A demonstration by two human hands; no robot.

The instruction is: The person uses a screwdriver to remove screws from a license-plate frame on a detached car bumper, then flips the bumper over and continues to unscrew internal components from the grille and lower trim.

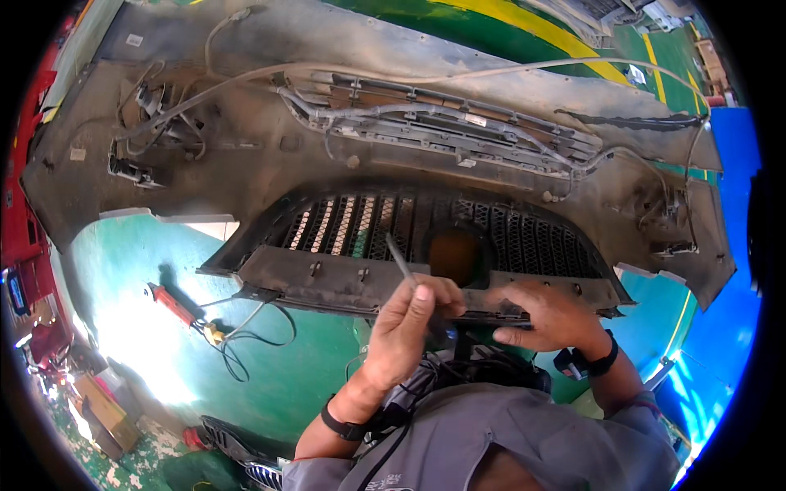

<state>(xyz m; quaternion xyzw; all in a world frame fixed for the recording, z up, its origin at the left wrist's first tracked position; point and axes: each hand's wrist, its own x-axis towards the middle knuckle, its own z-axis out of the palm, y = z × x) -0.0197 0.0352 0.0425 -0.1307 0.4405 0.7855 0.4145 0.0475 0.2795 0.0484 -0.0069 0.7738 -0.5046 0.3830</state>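
Note:
A large dusty car bumper [262,164], its inner side facing me, spans the view in front of me. Set in its near part is a black slatted grille [524,233] with a round dark opening in the middle. My left hand [413,323] is closed on a slim grey rod [399,255], which points up toward the grille; its kind is not clear, and its lower end is hidden in my fingers. To the right, my right hand [547,315] hovers at the grille's near edge, fingers stretched and apart, apparently holding nothing.
A grey wiring harness [417,108] runs along the bumper. On the green floor at left lies a red-orange power tool [172,307] with a looped cable [266,340]. Cardboard boxes [106,413] stand at lower left, and a blue panel [733,164] rises at right.

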